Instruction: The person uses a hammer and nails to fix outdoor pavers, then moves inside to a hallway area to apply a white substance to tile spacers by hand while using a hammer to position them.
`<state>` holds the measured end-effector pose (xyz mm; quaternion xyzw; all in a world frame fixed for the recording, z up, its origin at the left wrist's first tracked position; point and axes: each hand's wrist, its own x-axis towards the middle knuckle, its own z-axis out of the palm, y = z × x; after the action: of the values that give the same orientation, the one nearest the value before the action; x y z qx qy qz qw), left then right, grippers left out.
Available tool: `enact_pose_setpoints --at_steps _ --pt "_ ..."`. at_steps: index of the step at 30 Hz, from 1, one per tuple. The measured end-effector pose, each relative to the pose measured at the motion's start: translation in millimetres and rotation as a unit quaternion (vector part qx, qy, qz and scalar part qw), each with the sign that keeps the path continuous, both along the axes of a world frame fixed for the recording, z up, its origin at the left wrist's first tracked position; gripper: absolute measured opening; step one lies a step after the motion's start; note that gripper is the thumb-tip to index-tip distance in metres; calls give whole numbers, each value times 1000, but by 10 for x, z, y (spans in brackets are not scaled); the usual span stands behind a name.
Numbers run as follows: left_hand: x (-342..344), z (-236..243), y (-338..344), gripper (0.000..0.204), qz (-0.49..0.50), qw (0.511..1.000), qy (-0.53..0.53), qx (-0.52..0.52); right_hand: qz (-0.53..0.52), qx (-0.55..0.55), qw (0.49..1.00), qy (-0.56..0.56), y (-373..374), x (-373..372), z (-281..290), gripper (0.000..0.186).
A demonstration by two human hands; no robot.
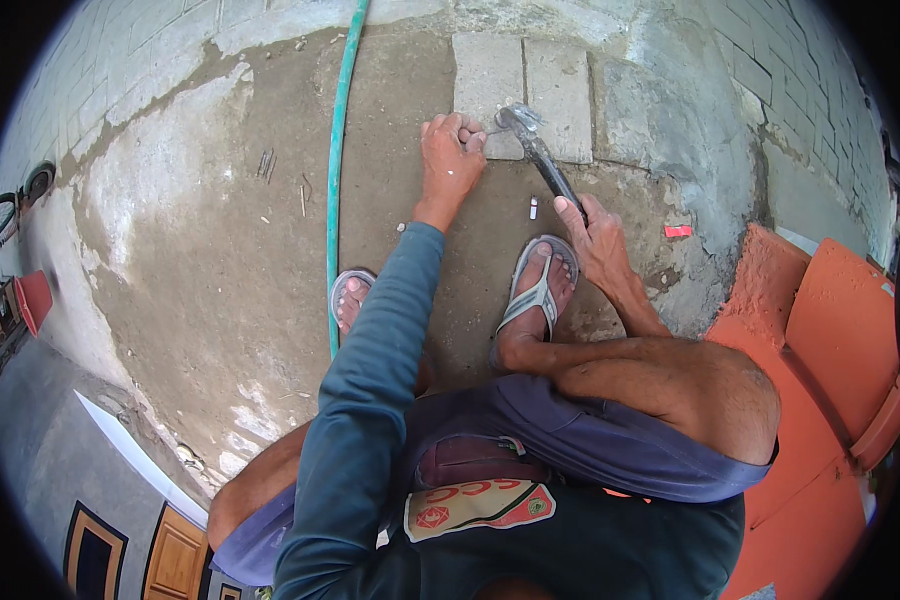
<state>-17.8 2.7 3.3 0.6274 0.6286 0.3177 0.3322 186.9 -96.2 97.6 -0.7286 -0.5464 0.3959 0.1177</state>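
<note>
My right hand (600, 240) is closed round the dark handle of a hammer (550, 165), right of centre. The worn metal hammer head rests on or just above a flat grey concrete block (488, 75); blur hides whether they touch. To the left of the head, my left hand (454, 152) is closed in a pinch. A thin, dark, nail-like metal piece (495, 132) runs from its fingertips toward the hammer head. A second grey block (558, 95) lies tight beside the first, partly behind the hammer.
A green hose (339, 150) runs along the ground left of my left hand. Several thin metal pieces (266, 164) lie beyond it. Near my sandalled foot (538, 295) is a small white object (533, 208). A red packet (678, 231) and orange masonry (800, 400) are at right.
</note>
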Motion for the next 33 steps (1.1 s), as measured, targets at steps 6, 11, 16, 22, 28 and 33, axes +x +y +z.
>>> enact_pose_setpoints --at_steps 6,11,16,22,28,33 --pt "-29 31 -43 11 -3 1000 -4 -13 -10 -16 1000 16 -14 -20 67 45" --pt "-19 23 -37 13 -11 1000 4 -19 -24 -21 999 -2 -18 27 124 45" --pt "31 28 -34 11 -9 1000 -13 -15 4 -16 1000 -19 -6 77 18 47" --pt "-141 19 -65 15 -5 1000 10 -25 -66 17 996 51 -79 32 -67 47" --pt "-44 32 -53 18 -22 999 -11 -31 -79 -5 996 37 -48 89 109 47" --pt "-35 16 -58 17 -11 999 -4 -34 -46 2 998 34 -62 47 82 46"
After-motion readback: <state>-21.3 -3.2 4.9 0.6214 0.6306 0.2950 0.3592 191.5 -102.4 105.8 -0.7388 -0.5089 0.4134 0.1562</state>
